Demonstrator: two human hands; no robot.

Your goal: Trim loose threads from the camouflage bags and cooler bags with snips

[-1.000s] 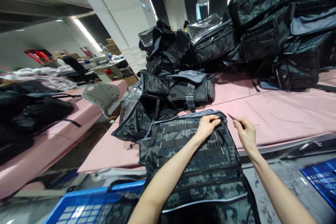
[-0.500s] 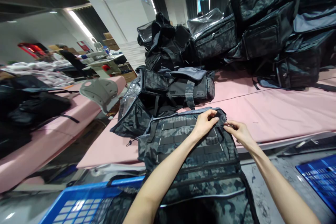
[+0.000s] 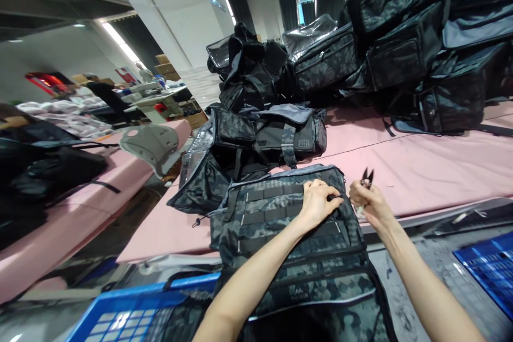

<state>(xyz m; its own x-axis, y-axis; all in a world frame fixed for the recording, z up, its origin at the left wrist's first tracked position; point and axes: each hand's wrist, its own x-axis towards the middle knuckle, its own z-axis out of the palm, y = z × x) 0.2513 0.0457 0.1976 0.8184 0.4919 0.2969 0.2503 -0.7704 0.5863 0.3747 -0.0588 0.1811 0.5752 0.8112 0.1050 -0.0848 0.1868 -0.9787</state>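
A dark camouflage backpack (image 3: 280, 232) lies in front of me, its upper part on the pink table and its lower part hanging over the front edge. Near its upper right corner, my left hand (image 3: 319, 204) is closed, with thumb and fingers pinching the bag's fabric. My right hand (image 3: 371, 206) is just right of the bag's edge, wrapped round a pair of thread snips (image 3: 367, 175). The dark blades point up and stand slightly apart. Part of the snips is hidden in the fist.
A second camouflage bag (image 3: 240, 139) lies open behind the backpack. Several more bags (image 3: 404, 59) are piled at the back right of the pink table (image 3: 433, 171). Blue plastic crates (image 3: 116, 310) stand below on both sides. A grey chair (image 3: 150, 144) is at the left.
My right hand has drawn back slightly from the bag's corner and turned, so the snips' blades now point up. My left hand has slid a little down and right along the bag.
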